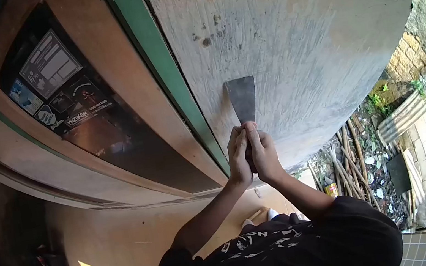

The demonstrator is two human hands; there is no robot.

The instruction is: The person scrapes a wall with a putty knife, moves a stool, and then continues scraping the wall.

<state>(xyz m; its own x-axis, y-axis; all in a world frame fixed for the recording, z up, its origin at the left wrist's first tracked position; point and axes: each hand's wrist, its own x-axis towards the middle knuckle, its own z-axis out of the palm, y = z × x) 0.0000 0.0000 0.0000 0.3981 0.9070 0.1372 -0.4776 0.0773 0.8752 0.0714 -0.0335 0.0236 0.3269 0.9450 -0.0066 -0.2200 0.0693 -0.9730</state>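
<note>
Both of my hands are wrapped round the handle of one scraper (243, 97), a wide grey metal blade that flares toward its edge. My left hand (238, 157) grips from the left side and my right hand (264, 152) from the right, thumbs together near the base of the blade. The handle is mostly hidden by my fingers. The blade's edge lies at the wall (291, 65), which is covered with pale scrape streaks. Several dark spots (206, 41) show on the wall above the blade.
A green door frame (155, 47) runs close along the left, beside a wooden door with a stickered dark panel (73, 94). Tiled floor (129, 235) lies below. To the right are bamboo poles (348, 167), rubble, and a corrugated sheet (403, 117).
</note>
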